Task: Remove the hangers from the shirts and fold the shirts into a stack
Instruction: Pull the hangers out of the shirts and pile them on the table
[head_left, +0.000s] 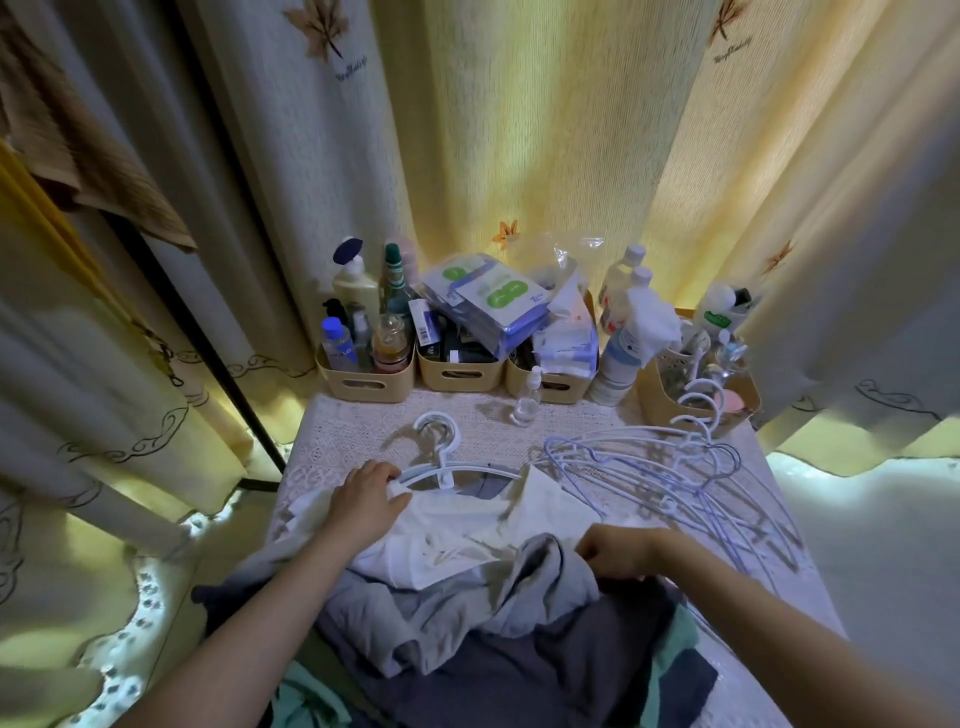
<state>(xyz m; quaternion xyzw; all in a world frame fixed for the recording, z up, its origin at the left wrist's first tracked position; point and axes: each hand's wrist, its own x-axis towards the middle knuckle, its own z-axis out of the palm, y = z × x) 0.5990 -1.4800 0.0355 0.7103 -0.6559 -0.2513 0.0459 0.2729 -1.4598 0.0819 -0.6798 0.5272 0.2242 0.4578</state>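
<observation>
Partway through freeing a shirt from its hanger. With the left hand (371, 499), fingers curled, pinching the shoulder of a soft white cotton shirt (467, 540) right at one arm of a smooth white moulded-plastic hanger (442, 467). With the right hand (621, 553), knuckles up and fingers tucked under, bunching the edge of a crumpled grey jersey garment (457, 603) just beside the white hem; hard to tell whether also catching white cloth.

Not yet rid of the hanger: round hook out over the lace, arms partly inside the collar. Lying on top of the heap, that shirt, at the near end of a table (353, 415) draped in cream lace.

Next, probably: pinning the cloth down and sliding the rigid arm sideways out of the neck opening, easing rather than tugging to spare the limp collar. Then laying it on the tangle of thin pale-blue and white hangers (675, 467) just to the right. Folding to follow; no folded stack to be seen.

Beneath the white and grey: a heavier-looking dark navy garment (545, 675) and a fold of teal cloth (675, 644) at the right. Farther back, along the far edge: beige plastic bins (363, 384) crammed with glossy bottles and packets, backed by ribbed cream curtains (519, 130) embroidered with leaves.
</observation>
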